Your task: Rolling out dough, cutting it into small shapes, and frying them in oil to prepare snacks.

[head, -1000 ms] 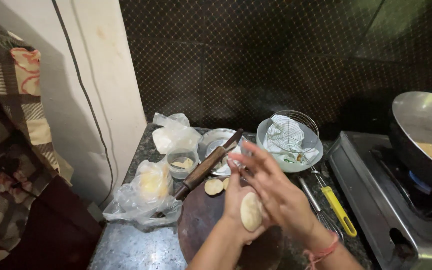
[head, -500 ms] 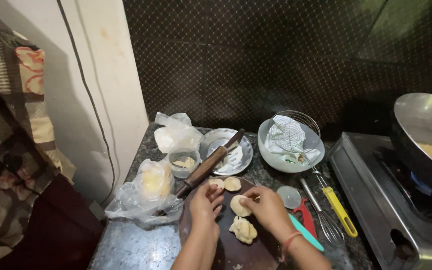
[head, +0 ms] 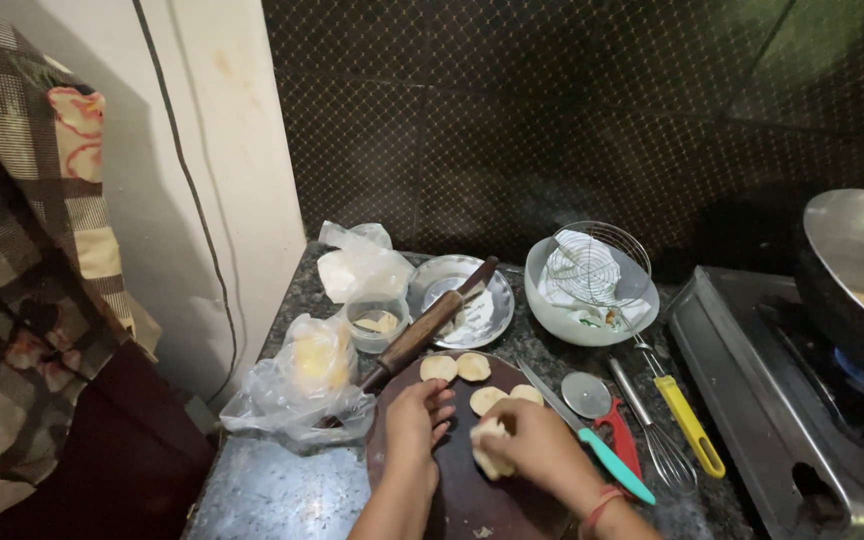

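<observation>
Since a moment ago both your hands have come down from mid-air onto the round dark board (head: pixel 472 500), and the dough piece (head: pixel 490 452) you were pressing between your palms now lies on the board under your right hand (head: pixel 537 450). That hand curls over the piece, fingertips closed lightly on its right edge and top, so you have hold of it while it rests on the wood. Your left hand (head: pixel 414 425) lies just beside it on the left, palm down and fingers loosely spread flat on the board, gripping nothing; the dough sits between the two hands, touching only the right. Just beyond your fingers four flattened dough discs (head: pixel 472 367) lie in a loose cluster at the far side of the board, near but apart from the piece you hold. A rolling pin (head: pixel 422 330) leans from the board's far left edge across a steel plate (head: pixel 487 320). To your right, off the board, lie a teal-handled knife (head: pixel 607 460), a red-handled wheel cutter (head: pixel 592 397) and a yellow-handled whisk (head: pixel 677 420)
</observation>
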